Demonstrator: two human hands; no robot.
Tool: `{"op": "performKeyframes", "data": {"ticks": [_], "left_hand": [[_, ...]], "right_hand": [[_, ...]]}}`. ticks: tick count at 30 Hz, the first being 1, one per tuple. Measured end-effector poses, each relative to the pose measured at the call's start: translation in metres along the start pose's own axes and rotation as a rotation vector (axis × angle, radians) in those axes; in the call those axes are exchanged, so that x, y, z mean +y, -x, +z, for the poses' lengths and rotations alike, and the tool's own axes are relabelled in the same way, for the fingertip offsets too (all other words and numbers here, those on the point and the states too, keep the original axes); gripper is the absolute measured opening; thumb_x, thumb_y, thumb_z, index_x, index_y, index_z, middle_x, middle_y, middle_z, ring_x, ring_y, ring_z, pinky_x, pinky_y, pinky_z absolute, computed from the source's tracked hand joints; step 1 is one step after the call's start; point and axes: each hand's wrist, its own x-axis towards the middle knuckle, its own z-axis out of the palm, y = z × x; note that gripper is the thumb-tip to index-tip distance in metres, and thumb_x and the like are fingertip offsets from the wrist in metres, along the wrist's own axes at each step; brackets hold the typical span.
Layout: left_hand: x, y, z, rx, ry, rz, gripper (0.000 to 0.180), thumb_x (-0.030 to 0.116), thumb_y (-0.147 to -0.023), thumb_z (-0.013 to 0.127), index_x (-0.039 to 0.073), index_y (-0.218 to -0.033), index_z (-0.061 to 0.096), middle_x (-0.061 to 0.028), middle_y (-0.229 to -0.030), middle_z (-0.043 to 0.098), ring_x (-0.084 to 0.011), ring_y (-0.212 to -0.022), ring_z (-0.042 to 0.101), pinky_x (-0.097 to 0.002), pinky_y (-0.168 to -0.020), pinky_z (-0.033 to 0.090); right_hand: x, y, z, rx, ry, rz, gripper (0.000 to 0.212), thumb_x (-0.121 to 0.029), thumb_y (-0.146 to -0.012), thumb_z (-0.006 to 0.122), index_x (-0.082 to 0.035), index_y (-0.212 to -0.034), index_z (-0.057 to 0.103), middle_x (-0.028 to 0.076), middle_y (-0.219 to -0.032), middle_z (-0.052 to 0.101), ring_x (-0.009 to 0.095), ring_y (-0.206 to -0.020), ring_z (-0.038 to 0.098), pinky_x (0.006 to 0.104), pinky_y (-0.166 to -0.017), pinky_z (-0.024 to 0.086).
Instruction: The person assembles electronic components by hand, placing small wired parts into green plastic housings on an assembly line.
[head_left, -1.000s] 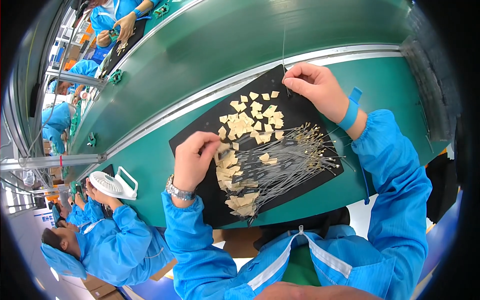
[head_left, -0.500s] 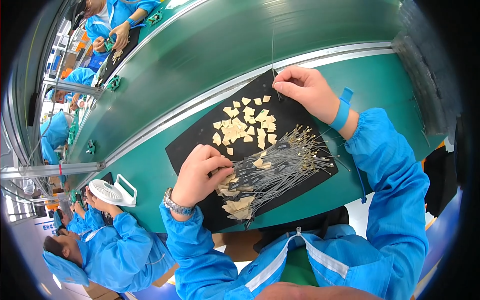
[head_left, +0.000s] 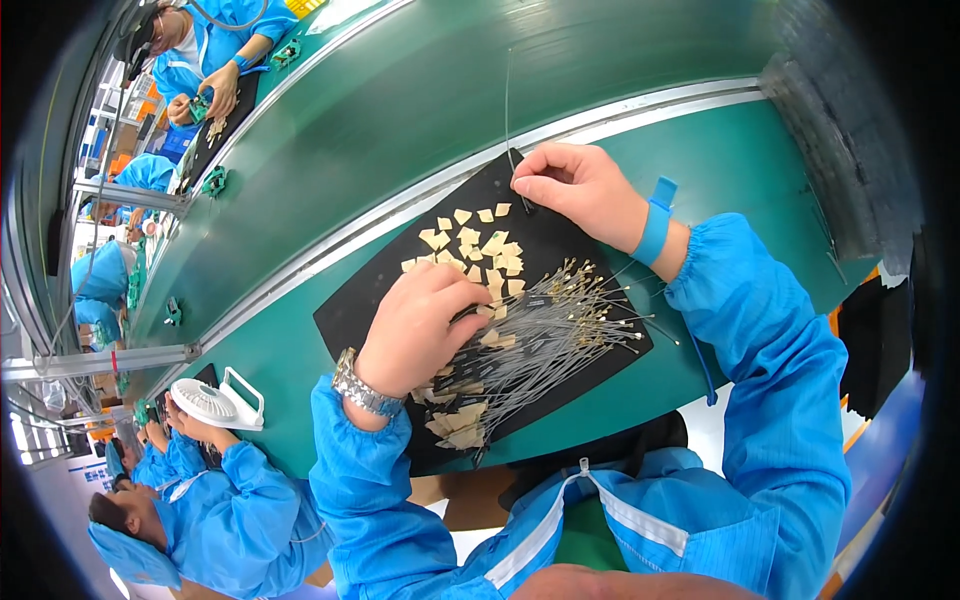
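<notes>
My right hand [head_left: 588, 197] is closed in a pinch on a thin grey cable [head_left: 508, 105] at the far corner of a black mat [head_left: 360, 308]. The cable rises above the fingers, and a dark end shows just below them. Bent over the mat, my left hand [head_left: 425, 325] has its thumb and fingertips close together. A small beige piece [head_left: 488, 312] shows right at those tips; whether it is gripped I cannot tell. Beyond this hand lie several loose beige pieces [head_left: 495, 243]. A bundle of grey cables [head_left: 550, 340] with gold-coloured ends and beige tabs spreads over the mat's near part.
The mat lies on a green table [head_left: 720, 160] with a metal rail along its far side. A white fan [head_left: 205, 402] stands at the left. Co-workers in blue sit at the left and far left, one handling a green board [head_left: 200, 107]. Loose cables [head_left: 830, 235] lie far right.
My left hand has moved from the tabbed ends of the cable bundle toward the loose beige pieces. My right hand keeps its pinch on the cable. The whole view has shifted slightly.
</notes>
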Motion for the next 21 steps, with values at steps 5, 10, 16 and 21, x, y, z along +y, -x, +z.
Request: {"op": "performKeyframes", "data": {"ticks": [5,10,16,21], "left_hand": [[-0.009,0.0,0.004,-0.092,0.078,-0.019,0.015,0.006,-0.078,0.074,0.008,-0.091,0.068,-0.0072,-0.086,0.06,-0.0265,-0.084,0.059,-0.0357,-0.074,0.049],[-0.01,0.001,0.001,-0.023,0.126,-0.031,0.016,-0.001,-0.08,0.07,0.003,-0.095,0.068,-0.0083,-0.087,0.065,-0.0262,-0.081,0.063,-0.0331,-0.072,0.05],[-0.005,0.002,0.002,0.155,-0.006,-0.211,0.021,0.001,-0.08,0.072,0.003,-0.101,0.068,-0.0087,-0.081,0.062,-0.0201,-0.07,0.06,-0.0305,-0.062,0.049],[0.006,-0.003,0.013,-0.002,0.05,0.034,0.016,0.009,-0.075,0.077,0.008,-0.09,0.071,-0.0049,-0.085,0.062,-0.0258,-0.081,0.059,-0.0356,-0.068,0.05]], "right_hand": [[0.003,-0.002,0.002,0.002,0.005,-0.036,0.013,-0.011,-0.092,0.067,0.001,-0.098,0.067,-0.001,-0.087,0.064,0.005,-0.08,0.057,0.0214,-0.07,0.048],[0.002,-0.002,0.002,0.006,-0.006,-0.053,0.013,-0.011,-0.092,0.067,0.001,-0.097,0.067,-0.002,-0.084,0.063,0.005,-0.078,0.056,0.0213,-0.069,0.047],[0.004,-0.003,0.001,0.015,0.013,-0.049,0.014,-0.012,-0.092,0.067,0.001,-0.097,0.067,-0.001,-0.084,0.063,0.005,-0.077,0.056,0.0215,-0.069,0.047],[0.003,-0.003,0.002,0.008,0.029,-0.056,0.014,-0.012,-0.092,0.067,0.001,-0.097,0.067,-0.001,-0.085,0.063,0.005,-0.079,0.056,0.0221,-0.07,0.048]]}}
